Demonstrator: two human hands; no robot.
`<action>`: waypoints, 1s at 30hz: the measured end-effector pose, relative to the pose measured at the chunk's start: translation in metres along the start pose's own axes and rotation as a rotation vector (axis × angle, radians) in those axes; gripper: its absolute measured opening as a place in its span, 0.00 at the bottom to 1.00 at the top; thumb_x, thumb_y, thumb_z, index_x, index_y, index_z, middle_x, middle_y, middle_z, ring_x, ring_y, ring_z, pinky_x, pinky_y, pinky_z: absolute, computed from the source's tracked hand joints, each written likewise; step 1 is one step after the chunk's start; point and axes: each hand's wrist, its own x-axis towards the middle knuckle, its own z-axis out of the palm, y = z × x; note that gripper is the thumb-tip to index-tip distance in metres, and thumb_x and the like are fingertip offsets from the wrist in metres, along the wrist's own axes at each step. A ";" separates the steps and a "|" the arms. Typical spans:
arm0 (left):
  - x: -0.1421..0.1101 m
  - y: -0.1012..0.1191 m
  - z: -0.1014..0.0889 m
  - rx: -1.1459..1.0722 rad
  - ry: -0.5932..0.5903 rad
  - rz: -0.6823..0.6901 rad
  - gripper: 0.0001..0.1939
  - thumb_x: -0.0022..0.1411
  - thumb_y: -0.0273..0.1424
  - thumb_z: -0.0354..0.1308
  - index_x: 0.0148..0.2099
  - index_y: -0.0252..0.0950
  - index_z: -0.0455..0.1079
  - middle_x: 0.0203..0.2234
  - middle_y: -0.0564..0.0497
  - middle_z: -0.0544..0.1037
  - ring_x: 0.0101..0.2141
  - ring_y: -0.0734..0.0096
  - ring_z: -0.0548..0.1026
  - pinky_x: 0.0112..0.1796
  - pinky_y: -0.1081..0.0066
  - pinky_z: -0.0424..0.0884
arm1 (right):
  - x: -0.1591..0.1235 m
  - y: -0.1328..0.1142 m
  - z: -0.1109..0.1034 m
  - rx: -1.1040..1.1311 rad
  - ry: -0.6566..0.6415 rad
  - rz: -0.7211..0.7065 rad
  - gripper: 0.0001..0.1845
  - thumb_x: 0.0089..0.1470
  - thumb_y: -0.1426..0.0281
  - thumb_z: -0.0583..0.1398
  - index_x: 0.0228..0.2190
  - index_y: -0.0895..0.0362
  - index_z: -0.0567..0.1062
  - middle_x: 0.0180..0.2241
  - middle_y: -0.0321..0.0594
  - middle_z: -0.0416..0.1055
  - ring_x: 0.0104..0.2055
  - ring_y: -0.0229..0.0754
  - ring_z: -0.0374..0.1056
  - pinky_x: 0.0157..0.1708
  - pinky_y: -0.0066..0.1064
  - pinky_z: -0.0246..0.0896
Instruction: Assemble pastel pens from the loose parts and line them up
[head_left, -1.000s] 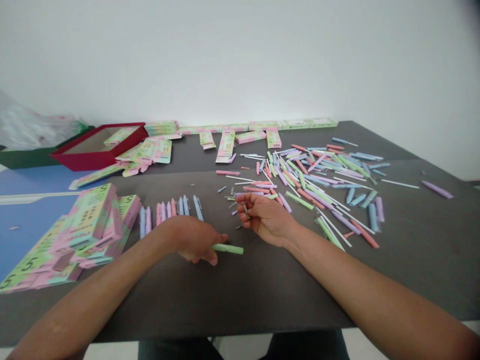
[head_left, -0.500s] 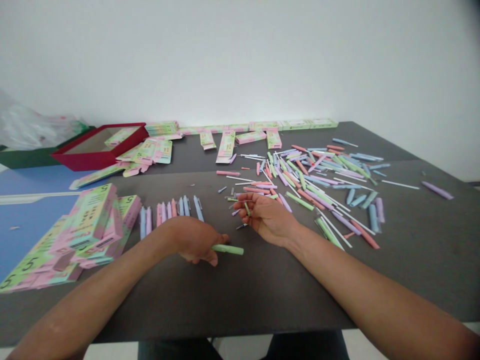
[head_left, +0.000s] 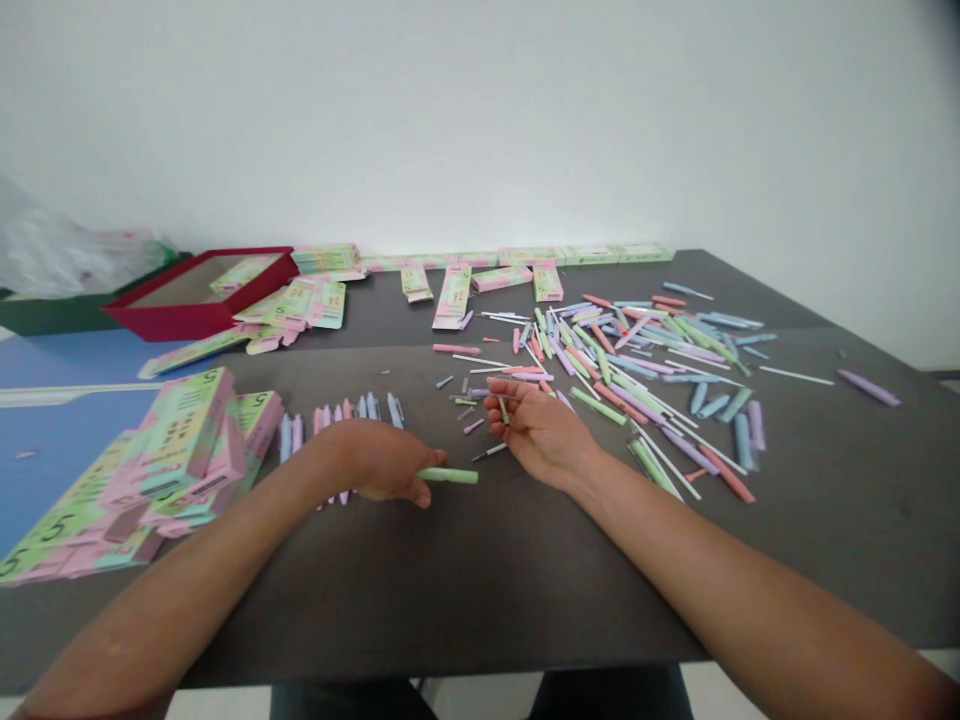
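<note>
left hand — gripping a green pen barrel

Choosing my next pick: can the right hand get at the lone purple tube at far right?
Probably yes: the purple tube lies apart from the pile, though the right hand holds a small green piece.

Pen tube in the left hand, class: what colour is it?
The pen tube is light green, seen in the head view.
</note>
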 end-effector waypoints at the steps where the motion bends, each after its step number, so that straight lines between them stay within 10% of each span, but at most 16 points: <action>1: 0.001 0.000 0.000 0.006 -0.002 -0.003 0.32 0.59 0.38 0.56 0.64 0.39 0.55 0.45 0.38 0.76 0.42 0.53 0.74 0.36 0.64 0.68 | 0.000 -0.001 0.001 -0.001 0.017 -0.005 0.20 0.35 0.86 0.53 0.33 0.59 0.69 0.25 0.35 0.69 0.25 0.31 0.63 0.23 0.20 0.58; 13: 0.005 0.002 0.001 -0.025 -0.061 0.018 0.32 0.58 0.37 0.55 0.64 0.39 0.55 0.32 0.43 0.80 0.32 0.58 0.75 0.26 0.70 0.64 | 0.002 -0.004 -0.004 0.024 0.043 0.014 0.17 0.38 0.83 0.54 0.34 0.58 0.67 0.24 0.34 0.67 0.18 0.28 0.55 0.16 0.19 0.45; 30: 0.002 -0.006 -0.005 -0.168 -0.091 0.016 0.28 0.59 0.34 0.53 0.62 0.38 0.57 0.30 0.47 0.80 0.28 0.65 0.75 0.22 0.74 0.63 | 0.002 -0.005 0.000 0.019 0.016 -0.077 0.16 0.35 0.83 0.54 0.30 0.56 0.64 0.23 0.29 0.63 0.22 0.30 0.61 0.21 0.21 0.55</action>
